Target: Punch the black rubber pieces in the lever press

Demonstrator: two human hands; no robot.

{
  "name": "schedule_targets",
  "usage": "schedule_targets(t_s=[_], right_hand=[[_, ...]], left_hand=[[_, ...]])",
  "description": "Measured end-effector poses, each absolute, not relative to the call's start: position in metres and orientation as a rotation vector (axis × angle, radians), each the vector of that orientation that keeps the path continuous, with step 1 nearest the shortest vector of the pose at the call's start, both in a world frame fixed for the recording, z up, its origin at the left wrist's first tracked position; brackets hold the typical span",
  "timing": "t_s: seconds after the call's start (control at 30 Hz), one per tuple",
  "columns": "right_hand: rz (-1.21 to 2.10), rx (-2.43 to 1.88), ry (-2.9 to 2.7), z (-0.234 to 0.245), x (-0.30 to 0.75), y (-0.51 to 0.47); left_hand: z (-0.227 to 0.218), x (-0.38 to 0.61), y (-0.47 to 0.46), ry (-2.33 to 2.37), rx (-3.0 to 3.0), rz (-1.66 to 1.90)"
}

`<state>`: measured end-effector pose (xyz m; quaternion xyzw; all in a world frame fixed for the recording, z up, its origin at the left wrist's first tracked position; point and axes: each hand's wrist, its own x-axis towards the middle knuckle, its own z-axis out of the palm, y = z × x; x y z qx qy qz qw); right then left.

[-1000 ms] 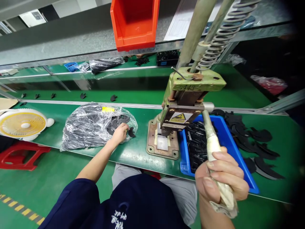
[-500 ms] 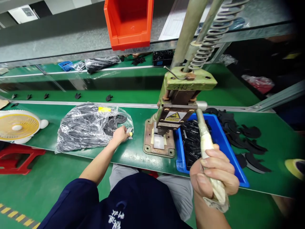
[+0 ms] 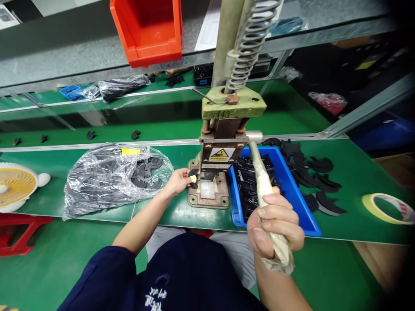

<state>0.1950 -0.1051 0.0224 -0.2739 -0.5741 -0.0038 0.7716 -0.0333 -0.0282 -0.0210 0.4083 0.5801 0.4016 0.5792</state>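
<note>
Between the fingertips of my left hand (image 3: pixel 179 181) is a dark curved foam-like piece (image 3: pixel 193 172), at the left edge of the press base (image 3: pixel 212 201). A bit of yellow shows at those fingertips. My right hand (image 3: pixel 275 222) is wrapped round the tape-covered lever (image 3: pixel 263 181) of the green hand press (image 3: pixel 231 106). The press head hangs over a pale block (image 3: pixel 207 188) on the base. Left of my left hand lies a clear plastic bag (image 3: pixel 97 177) with similar dark curved pieces at its mouth.
A blue bin (image 3: pixel 304 207) of thin black parts stands right of the press. Dark curved pieces (image 3: pixel 300 166) lie in a pile beyond it, near a tape roll (image 3: pixel 387 209). A yellow fan (image 3: pixel 16 185) sits far left; a red bin (image 3: pixel 155 54) overhangs above.
My left hand has moved right from the bag's mouth to the press base, bringing a curved piece. My right hand stays on the lever. The view has shifted somewhat rightward.
</note>
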Motion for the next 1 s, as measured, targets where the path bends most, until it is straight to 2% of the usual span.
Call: schedule_targets(t_s=[0.67, 1.0], right_hand=[[0.021, -0.588, -1.242, 0.026, 0.192, -0.106], [0.085, -0.58, -1.351, 0.016, 0.205, -0.112]], left_hand=[[-0.024, -0.015, -0.014, 1.591, 0.829, 0.643], [-0.002, -0.003, -0.018, 1.698, 0.616, 0.57]])
